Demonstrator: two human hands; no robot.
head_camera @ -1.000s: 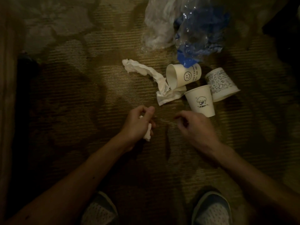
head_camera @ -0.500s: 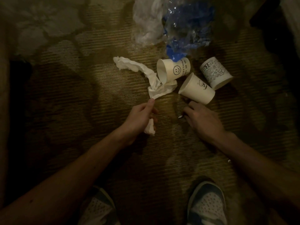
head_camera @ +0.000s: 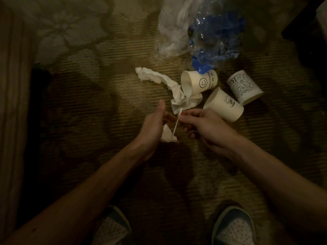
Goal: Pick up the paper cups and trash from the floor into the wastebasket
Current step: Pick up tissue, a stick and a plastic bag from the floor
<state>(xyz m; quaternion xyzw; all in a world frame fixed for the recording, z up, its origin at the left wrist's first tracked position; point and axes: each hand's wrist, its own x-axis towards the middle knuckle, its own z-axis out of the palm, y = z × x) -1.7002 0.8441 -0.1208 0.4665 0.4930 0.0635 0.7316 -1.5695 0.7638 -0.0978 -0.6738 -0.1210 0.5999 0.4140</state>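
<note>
Three white paper cups lie on their sides on the carpet: a smiley-face cup, a cup with a small drawing, and a patterned cup. A long crumpled tissue lies left of the smiley cup. My left hand holds a small wad of tissue in its lower fingers, thumb raised. My right hand pinches a thin white cotton swab and holds it against the left hand's palm. No wastebasket is in view.
A clear plastic bag with blue parts lies on the carpet behind the cups. My two shoes stand at the bottom edge. A dark object fills the upper right corner, and a pale band runs down the left edge.
My right hand lifted the cotton swab off the carpet and brought it left to the left hand. The left hand kept its tissue wad and opened its thumb upward.
</note>
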